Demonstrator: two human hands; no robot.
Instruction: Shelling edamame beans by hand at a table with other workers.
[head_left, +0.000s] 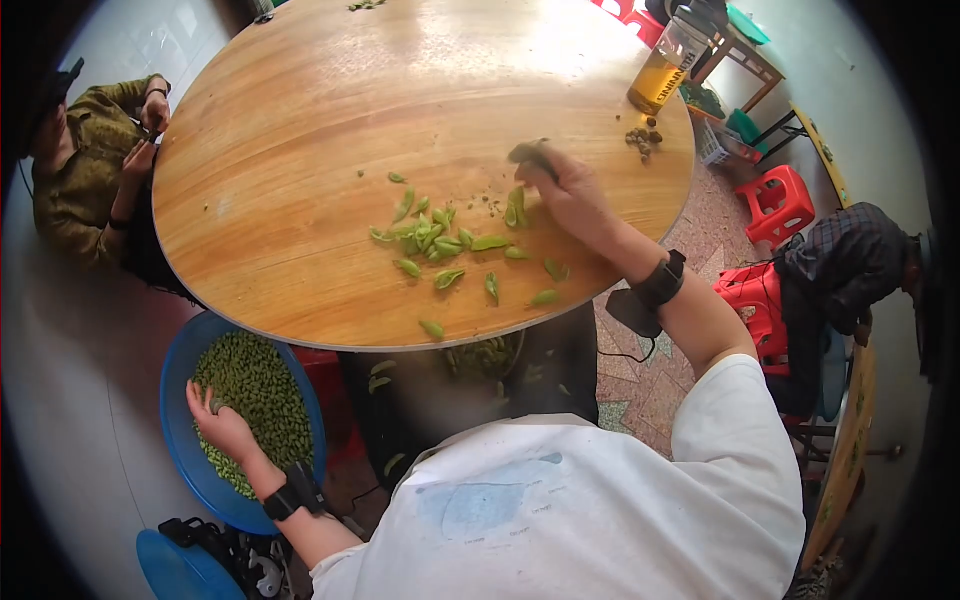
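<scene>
My left hand (222, 425) is over the blue basin (178, 450), which is heaped with shelled green beans (262, 395). Its fingers are stretched out and apart, and something greyish sits at the thumb tip. Above the wooden table, my right hand (575, 195) is bent, blurred by motion, with a dark patch (530, 155) at its fingertips that I cannot make out. Close beside it lies a green bean pod (515, 208). A loose heap of green pods (425, 235) spreads to its left, some of them split. More pods (485, 358) fill a container on my lap, partly under the table edge.
A bottle of amber liquid (665, 75) stands at the table's far right, near small brown bits (643, 140). Someone sits at the left (95, 170), another person at the right (840, 260). Red stools (778, 205) are on the right; a second blue basin (180, 565) is lower left.
</scene>
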